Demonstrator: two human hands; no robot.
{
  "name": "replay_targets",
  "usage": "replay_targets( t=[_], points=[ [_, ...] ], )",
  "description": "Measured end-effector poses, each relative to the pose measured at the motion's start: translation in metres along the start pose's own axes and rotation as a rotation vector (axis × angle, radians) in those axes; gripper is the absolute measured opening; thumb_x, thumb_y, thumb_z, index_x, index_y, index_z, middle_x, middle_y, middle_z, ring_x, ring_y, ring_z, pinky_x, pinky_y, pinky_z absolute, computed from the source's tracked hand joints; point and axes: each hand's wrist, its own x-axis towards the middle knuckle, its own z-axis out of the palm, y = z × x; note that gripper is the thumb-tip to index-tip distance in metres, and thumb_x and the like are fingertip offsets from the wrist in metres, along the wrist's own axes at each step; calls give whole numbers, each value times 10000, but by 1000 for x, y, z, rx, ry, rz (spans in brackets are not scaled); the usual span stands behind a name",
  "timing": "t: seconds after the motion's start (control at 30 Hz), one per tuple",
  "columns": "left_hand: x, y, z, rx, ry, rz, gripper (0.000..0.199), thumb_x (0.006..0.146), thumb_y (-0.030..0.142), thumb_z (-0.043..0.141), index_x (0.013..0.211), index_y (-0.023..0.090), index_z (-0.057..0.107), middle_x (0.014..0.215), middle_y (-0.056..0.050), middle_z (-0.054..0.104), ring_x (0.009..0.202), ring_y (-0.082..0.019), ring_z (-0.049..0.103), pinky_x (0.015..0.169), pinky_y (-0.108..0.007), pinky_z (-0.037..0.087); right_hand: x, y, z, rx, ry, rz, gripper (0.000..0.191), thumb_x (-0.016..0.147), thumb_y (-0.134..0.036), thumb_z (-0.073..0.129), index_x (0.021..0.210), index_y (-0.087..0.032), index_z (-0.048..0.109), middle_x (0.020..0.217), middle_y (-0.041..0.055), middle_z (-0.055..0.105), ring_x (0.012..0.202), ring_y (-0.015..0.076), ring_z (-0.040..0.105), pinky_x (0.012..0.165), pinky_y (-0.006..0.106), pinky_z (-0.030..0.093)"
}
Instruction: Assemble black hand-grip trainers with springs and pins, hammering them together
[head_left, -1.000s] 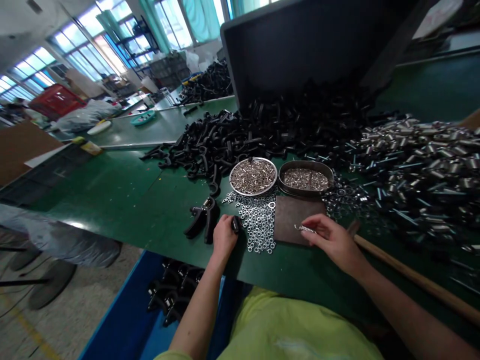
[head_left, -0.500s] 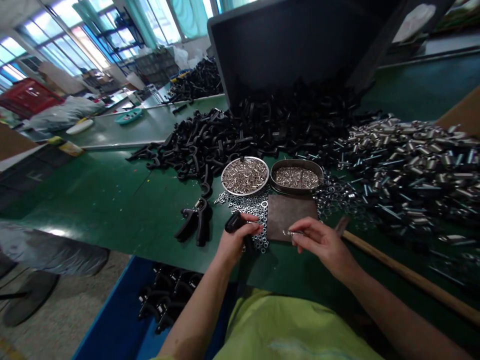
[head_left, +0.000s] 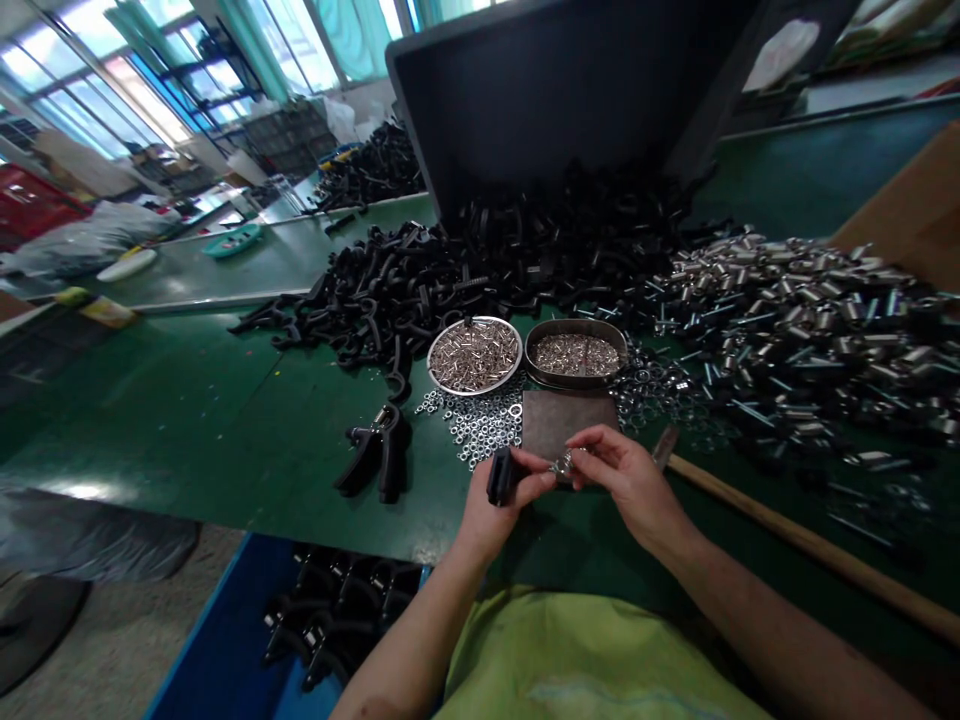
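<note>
My left hand (head_left: pixel 487 515) is closed around a black plastic clamp handle (head_left: pixel 501 476), whose end sticks up above the fingers. Thumb and fingertips of my right hand (head_left: pixel 626 485) pinch a small metal coil spring (head_left: pixel 561 465), right at the left fingertips. The fingers partly cover the spring, so how it sits against the handle cannot be made out. Both hands are over the near edge of a flat steel plate (head_left: pixel 559 415). To the left, a black spring clamp (head_left: pixel 379 455) lies on the green table.
Small nuts (head_left: pixel 480 430) lie beside the steel plate. Behind stand a round dish (head_left: pixel 430 372) of metal pins and an oval tin (head_left: pixel 529 368). Black clamp parts (head_left: pixel 375 285) and metal fittings (head_left: pixel 810 320) form heaps. A wooden-handled hammer (head_left: pixel 795 525) lies right; a blue bin (head_left: pixel 206 635) holds clamps.
My hands have come together, bringing the spring in my right fingers to the left fingertips. The black handle has turned more upright, and the view has shifted slightly right.
</note>
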Motion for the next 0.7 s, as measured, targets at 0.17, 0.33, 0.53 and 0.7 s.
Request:
replay_targets(
  t=[0.17,0.33,0.53,0.7],
  points=[
    [5,-11,10,113,-1,-81,250,700,410,689,750,170,639,591,-7,624,486,-119,541,483,-224,383,3,1,-7,-286,82,-101,214,733,-369,671,877,-215,636,755,31,680,737,206,655,658,324,527],
    [14,-26,30,-287,-119,-375,365,585,396,769,710,174,507,447,91,398,372,-48,338,389,-179,281,-2,-13,-11,-424,103,-213,173,760,-340,651,892,-228,637,814,43,702,711,199,663,623,306,521],
    [17,-23,46,-375,-184,-425,342,559,318,763,747,162,523,489,85,403,408,-39,336,401,-169,289,-4,-18,-10,-562,101,-323,109,791,-286,615,886,-241,641,846,28,692,749,189,654,661,303,510],
    [18,-26,47,-292,-210,-349,277,621,310,712,737,171,503,495,85,379,423,-46,319,407,-171,268,-6,-17,-13,-748,59,-416,70,816,-228,573,842,-235,638,839,32,675,815,196,633,727,319,474]
  ],
)
